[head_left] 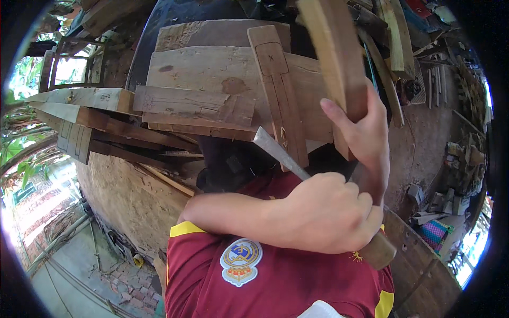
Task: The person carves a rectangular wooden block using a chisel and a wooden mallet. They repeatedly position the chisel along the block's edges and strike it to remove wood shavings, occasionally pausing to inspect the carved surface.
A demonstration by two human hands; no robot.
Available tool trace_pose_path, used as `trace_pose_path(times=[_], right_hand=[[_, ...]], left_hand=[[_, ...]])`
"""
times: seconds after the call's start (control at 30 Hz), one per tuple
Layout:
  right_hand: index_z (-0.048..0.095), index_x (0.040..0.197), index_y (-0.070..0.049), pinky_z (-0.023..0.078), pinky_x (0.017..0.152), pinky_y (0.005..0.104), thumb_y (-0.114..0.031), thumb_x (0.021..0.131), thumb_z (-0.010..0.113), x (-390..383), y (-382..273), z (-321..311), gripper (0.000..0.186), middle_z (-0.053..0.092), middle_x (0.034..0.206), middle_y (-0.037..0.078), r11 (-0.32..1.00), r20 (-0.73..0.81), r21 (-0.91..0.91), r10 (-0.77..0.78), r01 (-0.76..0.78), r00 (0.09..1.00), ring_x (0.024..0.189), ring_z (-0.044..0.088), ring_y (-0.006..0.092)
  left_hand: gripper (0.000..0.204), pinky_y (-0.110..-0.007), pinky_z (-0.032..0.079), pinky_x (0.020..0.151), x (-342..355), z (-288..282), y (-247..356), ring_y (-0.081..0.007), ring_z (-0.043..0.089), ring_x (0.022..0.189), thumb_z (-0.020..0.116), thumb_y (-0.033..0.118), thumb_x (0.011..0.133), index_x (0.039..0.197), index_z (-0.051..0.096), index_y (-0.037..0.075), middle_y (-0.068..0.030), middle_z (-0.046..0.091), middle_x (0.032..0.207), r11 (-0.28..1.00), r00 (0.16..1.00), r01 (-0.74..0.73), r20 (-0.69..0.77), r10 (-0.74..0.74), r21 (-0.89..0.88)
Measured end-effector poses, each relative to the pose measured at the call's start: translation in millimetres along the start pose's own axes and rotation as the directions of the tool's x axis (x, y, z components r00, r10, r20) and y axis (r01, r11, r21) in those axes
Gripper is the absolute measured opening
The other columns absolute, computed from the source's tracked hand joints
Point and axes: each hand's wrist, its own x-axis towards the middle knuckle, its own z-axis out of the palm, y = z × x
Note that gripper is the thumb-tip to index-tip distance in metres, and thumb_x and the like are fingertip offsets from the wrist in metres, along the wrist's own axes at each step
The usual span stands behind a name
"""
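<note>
My left hand (pixel 331 212), closed in a fist, grips a chisel (pixel 278 152) in front of my chest. Its grey blade slants up to the left, and the butt of its wooden handle (pixel 380 253) sticks out below the fist. Raised beyond it, my right hand (pixel 366 127) is wrapped round a thick wooden bar (pixel 339 58), whose upper end runs out of the picture. Just past the chisel tip, a narrow plank with pencilled outlines (pixel 273 69) lies across a wide board (pixel 201 66). The blade appears apart from the plank.
A smaller pencilled board (pixel 196 103) lies on the wide board's near side. Several long timbers (pixel 106 119) jut out to the left. More lumber (pixel 395 37) leans at the far right. Offcuts and a coloured woven bag (pixel 436 235) sit on the ground to the right.
</note>
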Motion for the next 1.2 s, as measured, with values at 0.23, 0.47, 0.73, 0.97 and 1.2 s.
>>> trace_pose_path(times=[0.23,0.47,0.73,0.97,1.2], right_hand=[[0.056,0.126,0.004,0.05,0.092,0.0332,-0.023,0.086,0.082,-31,24,-13,0.055,0.068,0.111,0.012,0.894,-0.142,0.348,0.346,-0.281,0.927,0.102,0.064,0.0178],[0.056,0.126,0.003,0.05,0.092,0.0312,-0.024,0.085,0.083,-38,26,-3,0.056,0.068,0.113,0.011,0.885,-0.048,0.422,0.236,-0.194,0.971,0.103,0.063,0.0169],[0.056,0.126,0.004,0.051,0.091,0.0312,-0.025,0.084,0.084,-36,26,0,0.058,0.068,0.111,0.011,0.884,-0.047,0.43,0.226,-0.184,0.973,0.101,0.065,0.0166],[0.057,0.126,0.004,0.051,0.091,0.0311,-0.027,0.084,0.085,-35,29,1,0.06,0.069,0.111,0.011,0.874,-0.028,0.459,0.195,-0.16,0.98,0.101,0.065,0.0168],[0.056,0.127,0.004,0.051,0.091,0.0308,-0.028,0.083,0.085,-37,34,2,0.061,0.069,0.111,0.011,0.881,-0.049,0.447,0.198,-0.156,0.979,0.102,0.065,0.0164]], left_hand=[[0.017,-0.029,0.037,0.047,-16,-3,-4,-0.0136,0.049,0.051,0.064,0.022,0.071,0.07,0.051,0.011,0.0009,0.043,0.061,0.999,0.999,0.015,0.053,-0.013,-0.03],[0.015,-0.032,0.04,0.047,-21,-3,1,-0.016,0.053,0.052,0.062,0.021,0.072,0.069,0.051,0.011,0.0001,0.044,0.061,0.998,0.986,0.037,0.164,-0.028,-0.052],[0.04,-0.035,0.049,0.053,-54,-28,-6,-0.0223,0.063,0.059,0.082,0.02,0.061,0.092,0.06,0.009,-0.0038,0.056,0.068,0.94,0.923,0.339,0.175,-0.342,0.044],[0.062,-0.031,0.053,0.058,-62,-20,-24,-0.0173,0.064,0.062,0.074,0.012,0.058,0.12,0.068,0.009,-0.0098,0.064,0.13,0.842,0.889,0.348,0.141,-0.436,0.413],[0.049,-0.03,0.054,0.059,-64,-31,-34,-0.0142,0.067,0.066,0.064,0.006,0.07,0.119,0.068,0.008,-0.0098,0.06,0.14,0.821,0.847,0.243,0.3,-0.439,0.516]])
